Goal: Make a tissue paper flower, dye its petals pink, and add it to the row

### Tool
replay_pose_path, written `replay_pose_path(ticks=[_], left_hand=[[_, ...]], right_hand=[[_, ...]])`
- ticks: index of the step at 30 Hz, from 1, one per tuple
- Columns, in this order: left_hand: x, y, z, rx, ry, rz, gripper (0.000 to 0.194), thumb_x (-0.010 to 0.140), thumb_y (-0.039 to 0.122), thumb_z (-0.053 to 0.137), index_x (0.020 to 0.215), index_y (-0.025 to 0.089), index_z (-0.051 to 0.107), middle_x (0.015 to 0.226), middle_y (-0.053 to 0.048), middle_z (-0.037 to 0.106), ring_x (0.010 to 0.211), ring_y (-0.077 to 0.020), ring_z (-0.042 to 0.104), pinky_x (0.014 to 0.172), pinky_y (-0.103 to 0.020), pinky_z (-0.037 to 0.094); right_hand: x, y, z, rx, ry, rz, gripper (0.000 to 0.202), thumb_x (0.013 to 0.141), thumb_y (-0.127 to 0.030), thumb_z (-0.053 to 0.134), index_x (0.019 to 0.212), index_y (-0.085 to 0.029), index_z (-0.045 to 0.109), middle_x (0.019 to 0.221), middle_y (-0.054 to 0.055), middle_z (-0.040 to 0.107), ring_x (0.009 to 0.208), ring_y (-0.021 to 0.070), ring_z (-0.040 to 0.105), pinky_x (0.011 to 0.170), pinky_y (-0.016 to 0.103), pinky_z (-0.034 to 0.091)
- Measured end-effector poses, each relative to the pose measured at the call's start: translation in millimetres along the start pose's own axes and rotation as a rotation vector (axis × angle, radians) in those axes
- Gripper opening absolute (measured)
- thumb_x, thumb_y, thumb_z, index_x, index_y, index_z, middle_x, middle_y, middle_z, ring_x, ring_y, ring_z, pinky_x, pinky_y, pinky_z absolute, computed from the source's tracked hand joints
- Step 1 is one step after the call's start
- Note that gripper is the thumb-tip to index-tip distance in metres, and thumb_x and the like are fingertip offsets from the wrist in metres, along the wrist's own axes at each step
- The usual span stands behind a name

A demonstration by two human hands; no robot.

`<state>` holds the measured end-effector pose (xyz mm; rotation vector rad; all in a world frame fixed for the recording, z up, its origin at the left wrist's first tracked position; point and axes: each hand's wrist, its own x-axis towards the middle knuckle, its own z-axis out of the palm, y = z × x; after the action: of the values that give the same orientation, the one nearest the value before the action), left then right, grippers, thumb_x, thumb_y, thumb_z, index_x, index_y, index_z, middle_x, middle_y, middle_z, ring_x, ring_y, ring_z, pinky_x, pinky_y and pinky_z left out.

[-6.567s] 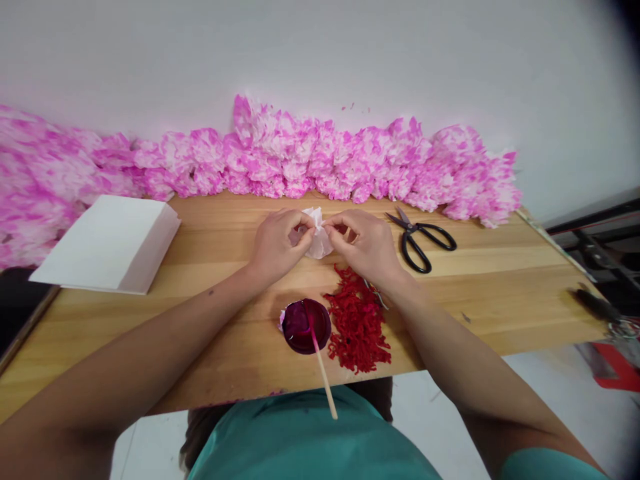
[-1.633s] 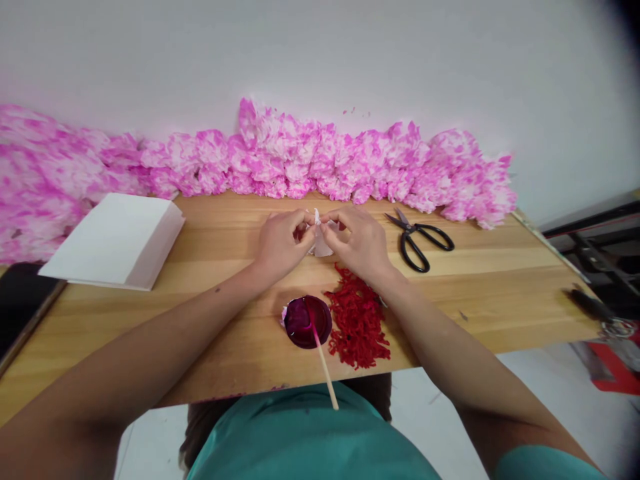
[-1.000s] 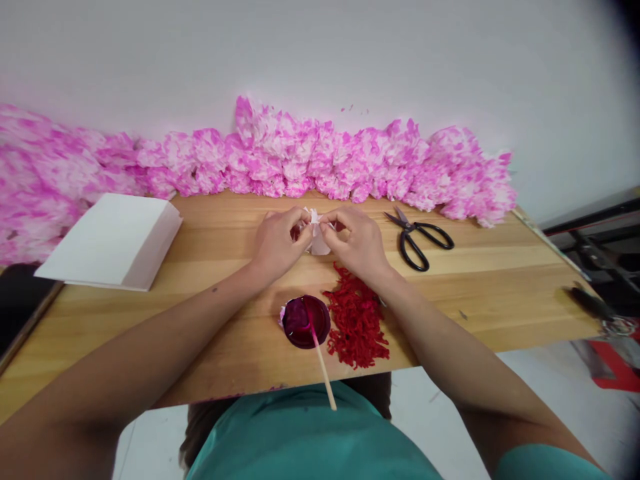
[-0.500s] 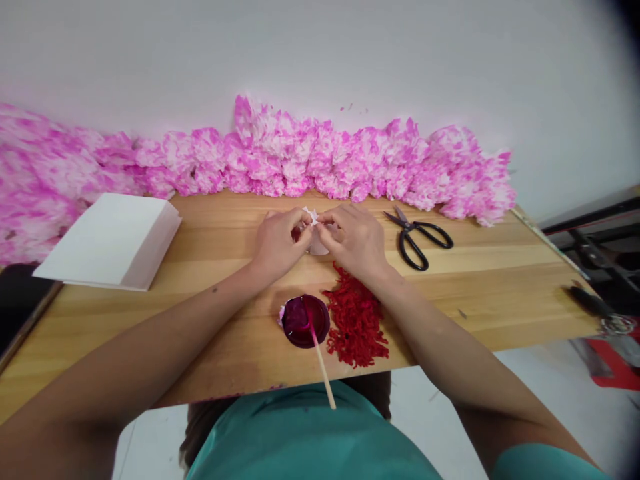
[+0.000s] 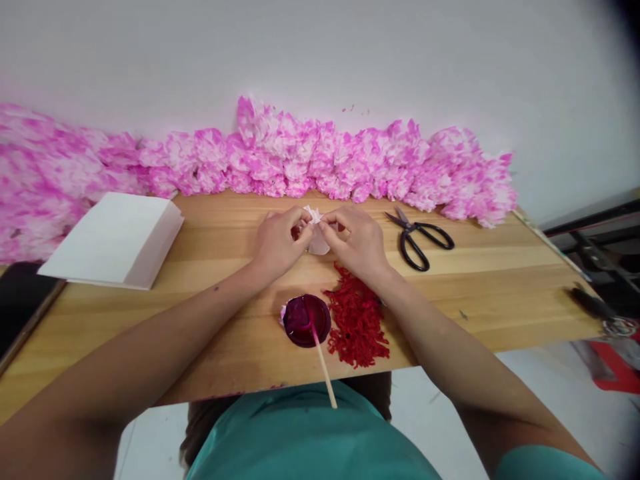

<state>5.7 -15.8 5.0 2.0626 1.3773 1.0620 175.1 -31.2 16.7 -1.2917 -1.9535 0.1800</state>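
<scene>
While the left hand (image 5: pixel 281 241) and right hand (image 5: pixel 358 241) pinched the white paper (image 5: pixel 319 246) — fingertips clamped on it — the gather appeared formed, colouring apparently not yet done.

Flowers (image 5: pixel 320 160) line the rear of the table (image 5: pixel 500 287), before the wall (image 5: pixel 350 53); stack (image 5: pixel 110 237) at left, in front of them; paper (image 5: pixel 318 244) at centre, between left hand (image 5: pixel 281 241) and right hand (image 5: pixel 357 243); scissors (image 5: pixel 419 235) right of the latter; nearer the front edge, bowl (image 5: pixel 296 323) with stick (image 5: pixel 325 370) in it; threads (image 5: pixel 356 323) just right of the bowl.
</scene>
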Motion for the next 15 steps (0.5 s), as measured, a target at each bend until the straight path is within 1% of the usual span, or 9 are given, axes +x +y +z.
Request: replay_pose_path(ticks=[2,6,12,15], left_hand=[[0.1,-0.4,-0.7,0.006,-0.001,0.028,0.013,0.088,0.029,0.057,0.082,0.020,0.064,0.067,0.002,0.067,0.060,-0.0128,0.053,0.064,-0.028,0.038],[0.5,-1.9,-1.3,0.003,0.001,0.045,0.016,0.090,0.029,0.055,0.080,0.020,0.064,0.063,0.002,0.063,0.059,-0.0132,0.052,0.065,-0.029,0.037],[-0.8,-0.7,-1.0,0.042,-0.008,0.089,0.014,0.089,0.027,0.056,0.082,0.020,0.065,0.066,0.002,0.065,0.062,-0.0136,0.053,0.069,-0.030,0.037],[-1.1,0.9,-1.3,0.037,-0.017,0.092,0.016,0.089,0.028,0.055,0.081,0.020,0.066,0.066,0.002,0.065,0.063,-0.0137,0.053,0.069,-0.030,0.038]], right_hand=[[0.1,0.1,-0.1,-0.020,-0.005,-0.006,0.014,0.089,-0.024,0.057,0.082,-0.021,0.068,0.076,0.002,0.067,0.072,0.0175,0.056,0.070,0.033,0.040],[0.8,1.1,-0.1,-0.019,0.004,0.039,0.014,0.089,-0.024,0.057,0.081,-0.020,0.068,0.077,0.002,0.068,0.070,0.0175,0.056,0.069,0.032,0.041],[1.0,-1.7,0.1,-0.031,0.003,0.011,0.013,0.088,-0.025,0.060,0.093,-0.020,0.071,0.083,0.003,0.070,0.075,0.0180,0.059,0.073,0.033,0.043],[1.9,-0.4,1.8,0.049,0.015,0.062,0.013,0.088,-0.026,0.060,0.087,-0.020,0.071,0.080,0.003,0.070,0.073,0.0172,0.058,0.071,0.032,0.043]])
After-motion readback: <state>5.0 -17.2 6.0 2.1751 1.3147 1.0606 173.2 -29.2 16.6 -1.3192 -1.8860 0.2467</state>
